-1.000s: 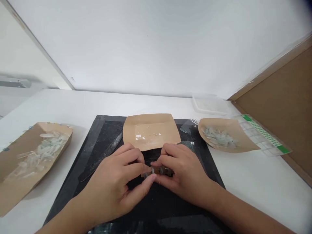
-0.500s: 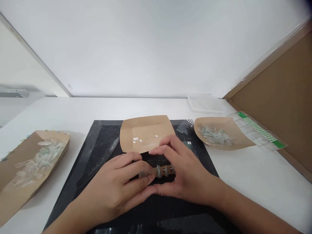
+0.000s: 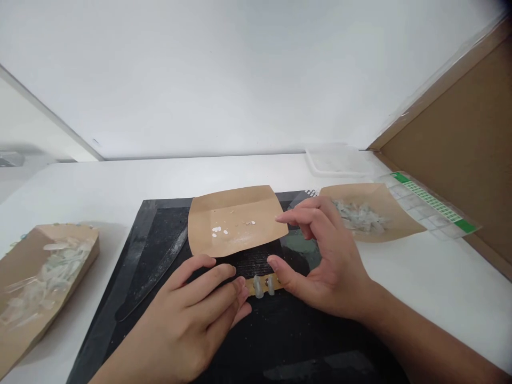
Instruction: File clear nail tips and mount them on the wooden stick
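- Since the earlier frame, the right hand [image 3: 330,258] has opened wider, fingers toward the right tray [image 3: 400,224]; nothing visible grasped.
- Left hand [image 3: 192,314]: pinching the strip [image 3: 250,287], located on the black mat [image 3: 280,341].
- Fitted: two translucent pieces [image 3: 258,287] visible; covered sections indeterminate.
- Remaining: loose pieces [image 3: 364,216] in the right tray.

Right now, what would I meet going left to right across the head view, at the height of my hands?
Left tray → curved tool → left hand → strip → right hand.
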Motion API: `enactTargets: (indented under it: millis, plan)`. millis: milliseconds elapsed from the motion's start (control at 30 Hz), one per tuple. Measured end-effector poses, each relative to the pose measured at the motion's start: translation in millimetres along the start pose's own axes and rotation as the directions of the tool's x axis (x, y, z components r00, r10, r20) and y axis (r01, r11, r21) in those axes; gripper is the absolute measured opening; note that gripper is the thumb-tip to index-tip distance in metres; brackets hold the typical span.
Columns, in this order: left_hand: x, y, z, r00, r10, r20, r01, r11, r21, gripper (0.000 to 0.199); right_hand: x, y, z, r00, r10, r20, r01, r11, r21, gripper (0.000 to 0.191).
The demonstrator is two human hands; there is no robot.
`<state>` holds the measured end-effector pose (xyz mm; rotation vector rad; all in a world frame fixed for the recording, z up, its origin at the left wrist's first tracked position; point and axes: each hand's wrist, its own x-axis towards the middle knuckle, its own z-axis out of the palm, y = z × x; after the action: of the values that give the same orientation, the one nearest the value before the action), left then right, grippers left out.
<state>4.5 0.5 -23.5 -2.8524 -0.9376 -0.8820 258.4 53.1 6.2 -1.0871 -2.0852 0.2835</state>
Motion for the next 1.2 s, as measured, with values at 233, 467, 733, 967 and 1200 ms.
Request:
enactTargets:
  millis: [233, 467, 733, 967, 1200]
  plan:
    - [7.2, 3.9, -0.2, 0.998, -0.051, -0.039, 0.048, 0.997, -0.066, 0.015, -2.2, 1.9, -0.9, 0.987, 0.156, 0.029, -0.157, 0.986, 0.052, 0.033]
    - [8.8, 5.7, -0.2, 0.994, -0.056, -0.097, 0.055, 0.998, -0.015, 0.017, -4.3, 3.8, 1.6, 0.969, 0.237, 0.071, -0.243, 0.966, 0.084, 0.034]
    - [3.4, 14.6, 7.7, 0.985, -0.085, -0.148, 0.09, 0.995, 0.031, 0.014, -5.5, 2.9, 3.7, 0.967, 0.233, 0.103, -0.244, 0.964, 0.103, 0.038]
    - [-0.3, 15.9, 13.9, 0.981, -0.08, -0.176, 0.088, 0.995, 0.039, 0.011, -5.8, 2.3, 3.7, 0.967, 0.232, 0.105, -0.24, 0.968, 0.075, 0.036]
    - [2.2, 15.5, 13.5, 0.975, -0.08, -0.206, 0.095, 0.993, 0.069, 0.012, -2.5, 6.8, 1.2, 0.974, 0.131, 0.185, -0.135, 0.991, 0.009, 0.033]
